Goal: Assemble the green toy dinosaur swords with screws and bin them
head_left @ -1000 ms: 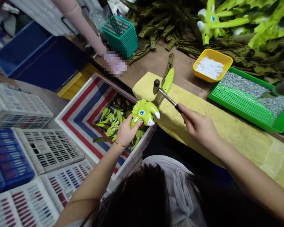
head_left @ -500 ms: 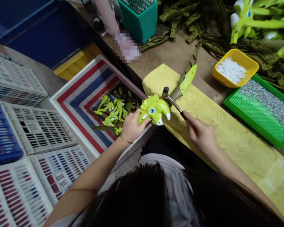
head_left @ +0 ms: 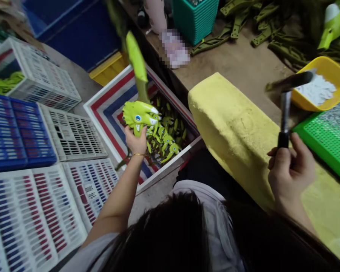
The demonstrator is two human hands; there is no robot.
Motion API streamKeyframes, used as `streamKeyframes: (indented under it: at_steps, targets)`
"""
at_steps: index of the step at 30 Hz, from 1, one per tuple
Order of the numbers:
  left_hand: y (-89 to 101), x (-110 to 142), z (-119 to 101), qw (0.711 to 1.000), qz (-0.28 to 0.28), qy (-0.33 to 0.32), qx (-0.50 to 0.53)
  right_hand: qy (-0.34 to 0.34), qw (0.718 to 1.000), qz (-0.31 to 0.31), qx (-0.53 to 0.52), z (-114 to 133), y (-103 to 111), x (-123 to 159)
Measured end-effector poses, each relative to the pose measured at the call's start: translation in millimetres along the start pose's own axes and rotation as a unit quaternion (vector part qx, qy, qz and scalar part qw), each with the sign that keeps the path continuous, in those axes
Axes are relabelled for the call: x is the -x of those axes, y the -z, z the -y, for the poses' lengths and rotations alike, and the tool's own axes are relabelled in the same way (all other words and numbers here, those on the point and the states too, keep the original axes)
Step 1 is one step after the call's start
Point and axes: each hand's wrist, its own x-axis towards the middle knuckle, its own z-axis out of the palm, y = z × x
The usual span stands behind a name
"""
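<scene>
Head view, bench notes.

A: Leftmost?
B: A blue plastic crate (head_left: 17,139) beside white slotted plastic crates (head_left: 70,136), then a red, white and blue striped tray (head_left: 102,99) holding small lime-green plastic toy parts (head_left: 167,132).

A: Hands?
B: Left hand (head_left: 135,141) clenched around a lime-green plastic triceratops toy (head_left: 138,117), up over the tray. Right hand (head_left: 290,170) grasps the black grip of a steel-shafted hammer (head_left: 285,117), its head blurred, clear of the yellow foam pad (head_left: 229,132).

A: Further right?
B: A yellow plastic bowl (head_left: 323,62) of white pieces (head_left: 317,90), then a green perforated tray (head_left: 308,132) of metal studs (head_left: 334,117).

A: Risk?
B: Judged: a loose left grip could drop the toy; an off-line hammer stroke could hit fingers or crack plastic.
</scene>
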Motion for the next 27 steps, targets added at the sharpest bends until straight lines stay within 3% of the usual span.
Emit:
streamKeyframes:
  at_steps: [3,6,10,14,19,21,24,27]
  targets:
    - [-19.6,3.1,26.8,0.983,0.006,0.175,-0.052,-0.147,0.987,0.045,0.039,-16.8,-3.7,6.4]
    - [-54.8,15.6,40.2,0.957,0.067,0.273,-0.072,-0.183,0.981,0.05,0.043,-24.5,-5.7,8.6]
    - [-92.3,11.8,51.0,0.932,0.135,0.327,-0.084,-0.182,0.981,0.043,0.045,-26.0,-9.5,6.6]
    - [-94.5,-7.3,59.7,0.916,0.16,0.351,-0.109,-0.19,0.98,0.035,0.057,-18.1,-12.0,6.8]
    - [-62.5,-3.3,60.3,0.916,0.181,0.335,-0.124,-0.24,0.97,0.021,-0.002,-3.1,-8.5,6.0]
    - [-52.4,5.4,51.2,0.925,0.198,0.305,-0.113,-0.225,0.973,0.01,0.038,-3.6,-9.4,1.5]
    - [-51.0,19.0,18.0,0.942,0.237,0.226,-0.08,-0.096,0.986,0.051,0.13,-6.7,-15.9,-3.8]
    - [-65.5,33.6,-42.5,0.946,0.311,0.087,-0.036,0.055,0.986,0.102,0.116,-4.6,-11.8,9.7]
